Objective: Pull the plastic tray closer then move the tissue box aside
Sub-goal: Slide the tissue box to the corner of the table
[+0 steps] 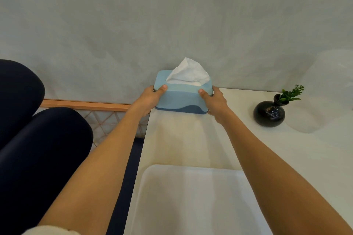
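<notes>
A light blue tissue box (182, 97) with a darker blue base and a white tissue sticking out of its top stands at the far left corner of the white table (191, 139), against the wall. My left hand (150, 97) grips its left end and my right hand (214, 101) grips its right end, thumbs on top. A white plastic tray (191, 200) lies on the table close to me, between my forearms, partly covered by my right arm.
A round black vase (269, 113) with a green sprig stands on the table to the right of the box. Dark blue cushions (38, 139) and a copper wire rack (99, 118) lie left of the table edge. A grey wall rises behind.
</notes>
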`<state>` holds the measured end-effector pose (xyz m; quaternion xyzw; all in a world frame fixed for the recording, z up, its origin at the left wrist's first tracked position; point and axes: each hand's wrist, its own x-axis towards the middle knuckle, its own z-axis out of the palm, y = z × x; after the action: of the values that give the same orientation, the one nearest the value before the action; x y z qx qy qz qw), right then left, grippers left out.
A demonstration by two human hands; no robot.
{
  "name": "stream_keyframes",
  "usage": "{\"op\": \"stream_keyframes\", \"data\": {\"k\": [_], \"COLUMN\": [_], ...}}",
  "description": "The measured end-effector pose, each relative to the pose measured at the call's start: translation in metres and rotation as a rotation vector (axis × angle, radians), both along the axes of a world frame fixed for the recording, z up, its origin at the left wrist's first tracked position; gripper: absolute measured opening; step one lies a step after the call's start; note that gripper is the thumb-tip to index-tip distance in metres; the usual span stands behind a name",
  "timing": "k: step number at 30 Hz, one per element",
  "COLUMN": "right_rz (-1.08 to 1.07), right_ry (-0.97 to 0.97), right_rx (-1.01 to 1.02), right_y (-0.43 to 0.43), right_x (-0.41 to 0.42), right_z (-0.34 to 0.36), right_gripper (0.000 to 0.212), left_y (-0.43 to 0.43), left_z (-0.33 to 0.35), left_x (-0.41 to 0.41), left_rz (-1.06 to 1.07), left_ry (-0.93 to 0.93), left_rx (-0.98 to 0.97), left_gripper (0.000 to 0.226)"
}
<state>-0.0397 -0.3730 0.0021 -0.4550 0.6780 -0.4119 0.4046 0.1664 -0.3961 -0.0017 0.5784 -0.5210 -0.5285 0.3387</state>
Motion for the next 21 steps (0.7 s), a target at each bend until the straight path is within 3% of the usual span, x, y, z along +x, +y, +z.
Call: {"op": "stream_keyframes", "data": {"k": [14, 21], "right_rz": [-0.006, -0.035], "right_ry": [-0.033, 0.106], "right_rx": [0.089, 0.188], "right_y": [0.003, 0.018], "right_x": [0.001, -0.005], "right_z": [0.006, 0.017], "right_gripper": [0.057, 0.061], "left_y": [0.012, 0.023], "left_z": [0.003, 0.018], "left_x": [-0.006, -0.005], "left_rz": [0.043, 0.1], "left_ry": [0.014, -0.189], "left_rx": [-0.033, -0.07], "left_gripper": [0.048, 0.065]}}
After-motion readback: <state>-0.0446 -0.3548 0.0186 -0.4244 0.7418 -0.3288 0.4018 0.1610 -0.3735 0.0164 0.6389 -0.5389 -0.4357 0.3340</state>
